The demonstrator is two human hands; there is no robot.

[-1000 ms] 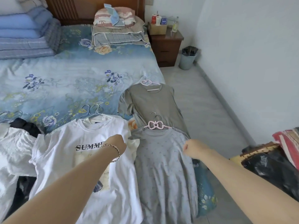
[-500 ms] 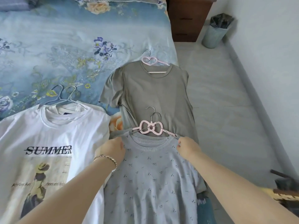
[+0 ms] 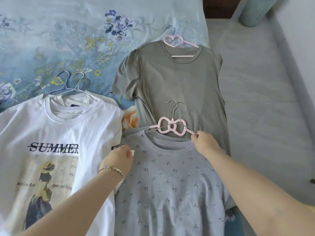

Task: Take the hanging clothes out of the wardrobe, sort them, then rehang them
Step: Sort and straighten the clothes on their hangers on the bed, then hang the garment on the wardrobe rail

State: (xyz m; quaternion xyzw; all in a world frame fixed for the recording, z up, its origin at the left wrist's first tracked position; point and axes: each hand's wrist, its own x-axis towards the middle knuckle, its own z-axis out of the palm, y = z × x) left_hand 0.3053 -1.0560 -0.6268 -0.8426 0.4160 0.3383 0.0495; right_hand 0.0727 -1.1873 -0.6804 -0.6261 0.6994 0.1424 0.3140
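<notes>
A blue-grey patterned top (image 3: 170, 188) lies flat on the bed, on a pink bow-shaped hanger (image 3: 172, 127). My left hand (image 3: 119, 159) pinches the top's left shoulder. My right hand (image 3: 204, 142) pinches the right shoulder of the top at the hanger's arm. Above it lies an olive-grey T-shirt (image 3: 173, 86) on a pink heart-shaped hanger (image 3: 173, 42). To the left lies a white "SUMMER" T-shirt (image 3: 51, 150) on wire hangers (image 3: 75, 86).
The clothes rest on a bed with a blue floral sheet (image 3: 59, 40). The bed's right edge drops to a grey tiled floor (image 3: 264, 99). A pale green bin (image 3: 254, 11) and a dark wooden nightstand (image 3: 218, 7) stand at the top right.
The view has tilted down and closer to the bed. Both hands moved from the top's sides up to its shoulders and closed on it.
</notes>
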